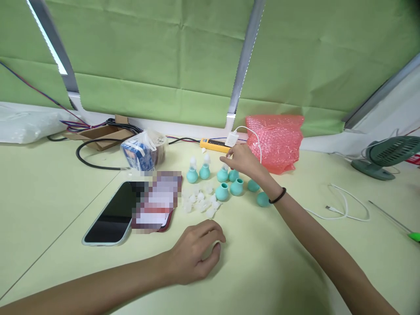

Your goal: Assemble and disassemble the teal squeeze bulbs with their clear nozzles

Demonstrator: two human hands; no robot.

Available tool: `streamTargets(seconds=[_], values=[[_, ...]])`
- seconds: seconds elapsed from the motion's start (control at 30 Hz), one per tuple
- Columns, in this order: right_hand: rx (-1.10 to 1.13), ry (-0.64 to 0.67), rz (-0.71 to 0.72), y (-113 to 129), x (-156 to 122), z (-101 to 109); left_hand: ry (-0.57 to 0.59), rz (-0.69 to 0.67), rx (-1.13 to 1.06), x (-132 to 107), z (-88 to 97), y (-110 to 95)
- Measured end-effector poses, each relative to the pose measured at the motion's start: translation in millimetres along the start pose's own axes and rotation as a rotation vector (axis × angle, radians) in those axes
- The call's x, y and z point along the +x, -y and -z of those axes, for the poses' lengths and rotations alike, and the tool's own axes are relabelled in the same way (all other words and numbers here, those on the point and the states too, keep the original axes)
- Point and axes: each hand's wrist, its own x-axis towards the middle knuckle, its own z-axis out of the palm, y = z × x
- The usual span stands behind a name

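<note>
My right hand [242, 160] reaches over a teal squeeze bulb [222, 175], its fingers at the translucent white nozzle [225, 166] on top; the exact grip is partly hidden. Two teal bulbs with white nozzles [193, 162] stand upright to its left. Several bulbs without nozzles, such as an open-mouthed bulb [222, 192], sit close by, some partly behind my right hand and wrist. Loose translucent nozzles [200, 201] lie in a pile in front of them. My left hand [198, 251] rests on the table nearer to me, fingers loosely curled, thumb apart, holding nothing.
Two phones lie left, one dark-screened [111, 214], one red-edged [159, 203]. Behind are a plastic-wrapped blue pack [139, 153], a cardboard box [105, 133], a yellow power strip [213, 145] and pink bubble wrap [278, 144]. A white cable [346, 205] and green fan [387, 153] are right.
</note>
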Motion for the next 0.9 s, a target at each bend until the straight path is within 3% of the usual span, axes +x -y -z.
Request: streamTargets(seconds=[0.13, 0.23, 0.33, 0.43, 0.53, 0.63, 0.8, 0.9], values=[[-0.046, -0.118, -0.005, 11, -13, 14, 0.116, -0.051, 0.156, 0, -2.7, 0], [-0.010, -0.263, 0.209, 25, -39, 13, 0.198, -0.115, 0.275, -1, -3.9, -1], [0.026, -0.186, 0.550, 37, -76, -3, 0.214, -0.132, 0.371, -3, -5.8, 0], [-0.045, -0.039, 0.739, 43, -110, -23, 0.190, -0.205, 0.448, -7, -9.1, 2], [-0.075, 0.104, 0.769, 43, -127, -37, 0.118, -0.299, 0.470, -9, -11.5, 2], [-0.055, 0.139, 0.740, 42, -130, -42, 0.048, -0.293, 0.449, -9, -10.8, 1], [-0.022, 0.138, 0.681, 37, -134, -41, 0.039, -0.126, 0.450, -8, -8.8, 2], [0.011, 0.098, 0.679, 29, -144, -36, 0.090, -0.009, 0.464, -7, -7.7, 3]])
